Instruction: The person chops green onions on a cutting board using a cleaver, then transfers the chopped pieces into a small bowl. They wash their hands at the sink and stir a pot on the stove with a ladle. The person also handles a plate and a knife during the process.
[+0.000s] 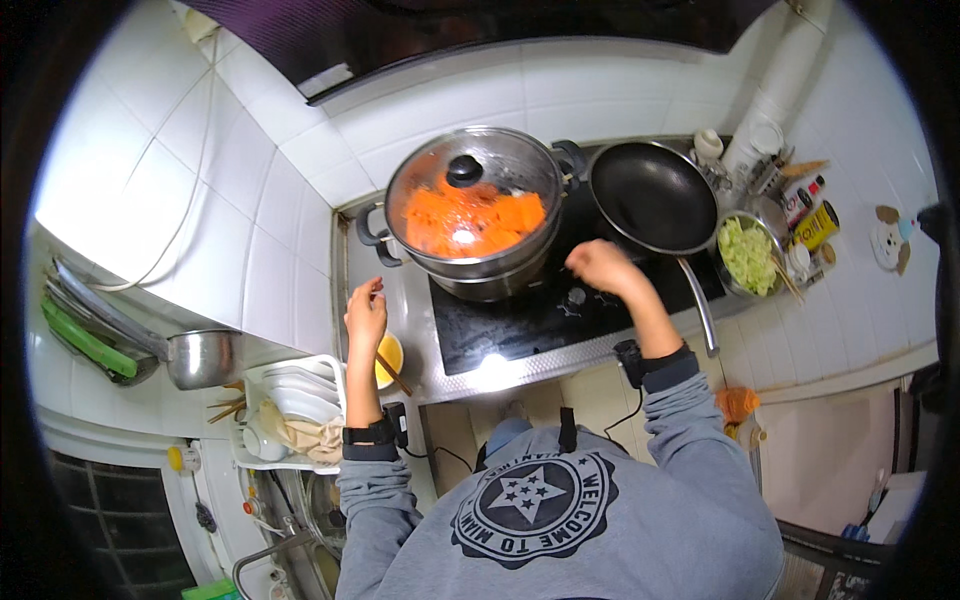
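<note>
A two-tier steel steamer pot (480, 277) stands at the back left of the black glass cooktop (495, 330). Orange vegetable pieces (472, 217) show through its glass lid (517, 161), which has a black knob. My left hand (366, 313) hovers beside the pot's left handle, fingers loosely curled and nothing visible in them. Below that hand, a bowl of yellow liquid (390, 349) has chopsticks (392, 375) across it; my wrist partly covers it. My right hand (600, 266) is over the cooktop between pot and frying pan (652, 195), blurred, its fingertips unclear.
A bowl of chopped pale green vegetable (746, 255) stands right of the pan, near condiment bottles (816, 225). The pan's handle (697, 307) juts past the front edge. At left are a white dish rack (337, 375) and a hanging saucepan (204, 358). A range hood (480, 30) overhangs the back.
</note>
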Demonstrator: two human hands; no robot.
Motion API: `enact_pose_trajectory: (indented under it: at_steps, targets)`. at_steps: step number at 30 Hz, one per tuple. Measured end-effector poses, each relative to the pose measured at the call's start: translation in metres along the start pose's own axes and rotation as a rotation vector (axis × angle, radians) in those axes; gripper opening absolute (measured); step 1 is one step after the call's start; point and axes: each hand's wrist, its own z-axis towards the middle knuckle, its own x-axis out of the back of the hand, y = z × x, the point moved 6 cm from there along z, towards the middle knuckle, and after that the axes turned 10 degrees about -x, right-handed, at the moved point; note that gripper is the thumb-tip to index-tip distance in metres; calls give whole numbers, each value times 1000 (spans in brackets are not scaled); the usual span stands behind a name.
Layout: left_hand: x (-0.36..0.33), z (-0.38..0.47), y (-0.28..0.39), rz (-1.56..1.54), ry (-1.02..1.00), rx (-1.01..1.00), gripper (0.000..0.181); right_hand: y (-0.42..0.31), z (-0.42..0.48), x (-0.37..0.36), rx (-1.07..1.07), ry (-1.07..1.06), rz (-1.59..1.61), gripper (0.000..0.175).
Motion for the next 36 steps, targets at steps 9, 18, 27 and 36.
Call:
enact_pose_trajectory:
  at_steps: [9,18,27,36]
  targets:
    - [9,93,-8,-528,35,283,40,16,128,87,-105,498,477,43]
    - [5,98,9,-703,-55,309,22,22,129,92,-121,348,761,44]
    - [21,129,19,-714,-32,231,20,-3,136,127,-45,287,726,34]
    - [-2,149,-1,-724,-35,318,21,9,181,117,-92,326,822,32]
